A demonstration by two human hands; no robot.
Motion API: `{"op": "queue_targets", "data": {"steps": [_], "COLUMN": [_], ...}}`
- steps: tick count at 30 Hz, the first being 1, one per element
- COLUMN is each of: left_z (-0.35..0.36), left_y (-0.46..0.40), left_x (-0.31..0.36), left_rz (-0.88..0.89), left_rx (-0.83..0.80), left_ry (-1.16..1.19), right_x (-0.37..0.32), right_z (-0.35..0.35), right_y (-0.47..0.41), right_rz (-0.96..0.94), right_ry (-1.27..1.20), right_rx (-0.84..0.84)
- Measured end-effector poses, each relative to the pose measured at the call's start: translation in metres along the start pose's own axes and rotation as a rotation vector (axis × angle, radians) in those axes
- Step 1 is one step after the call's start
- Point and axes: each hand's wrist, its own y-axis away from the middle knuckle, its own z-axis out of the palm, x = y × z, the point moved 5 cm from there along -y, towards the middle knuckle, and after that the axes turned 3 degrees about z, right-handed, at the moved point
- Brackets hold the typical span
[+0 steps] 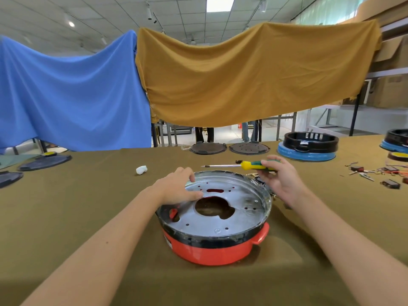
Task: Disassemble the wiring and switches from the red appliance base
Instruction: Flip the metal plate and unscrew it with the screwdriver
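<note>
**Red appliance base on the table, both hands at its far rim**

The red appliance base [207,250] sits on the olive-covered table [88,217] directly in front of you, its handle [261,236] pointing right. A black band runs round the top of the red wall, and a silvery metal plate [220,208] with one large irregular opening and several small holes fills the inside.

Your left hand [178,186] lies on the far-left part of that plate, fingers extended and flat against the metal; its grip holds nothing. Your right hand [280,177] is just beyond the base's far-right rim, with fingers and thumb curled round the green-and-yellow handle of a screwdriver [242,165]. The shaft lies roughly level, tip pointing left, above the table behind the base (the tip touches nothing that can be seen).

Other items on the table:
- a small white lump [141,169], left of the screwdriver tip;
- two dark round plates [229,148] side by side at the far edge;
- a black ring on a blue base [308,146], far right, with a similar one at the frame's right edge;
- loose switches and wires [379,173] scattered at right, well apart from the red base;
- dark flat covers [44,162] at left.

Blue cloth [72,96] and mustard cloth [249,74] hang behind the table.
</note>
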Motion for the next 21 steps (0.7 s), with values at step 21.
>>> {"op": "queue_targets", "data": {"steps": [21], "left_z": [-0.017], "left_y": [0.002], "left_x": [0.020], "left_rz": [0.009], "left_rx": [0.394], "left_ry": [0.553], "right_x": [0.014], "right_z": [-0.006], "right_y": [0.014], "right_rz": [0.008], "right_ry": [-0.049], "right_rx": [-0.033]}}
